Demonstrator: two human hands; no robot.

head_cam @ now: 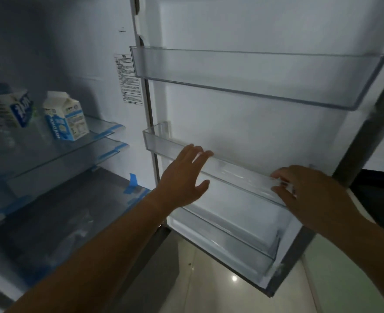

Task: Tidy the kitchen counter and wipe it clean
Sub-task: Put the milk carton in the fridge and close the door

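Note:
An open fridge fills the view, its door swung out to the right. The door carries three clear plastic bins. My left hand is spread flat against the front of the middle door bin, fingers apart, holding nothing. My right hand curls its fingers over the right end of that same bin's front rim. Two white and blue milk cartons stand on a glass shelf inside the fridge at the left.
The top door bin and bottom door bin hold nothing. Blue tape strips cling to the shelf edges. A label sticker is on the inner wall. Pale glossy floor tiles show below the door.

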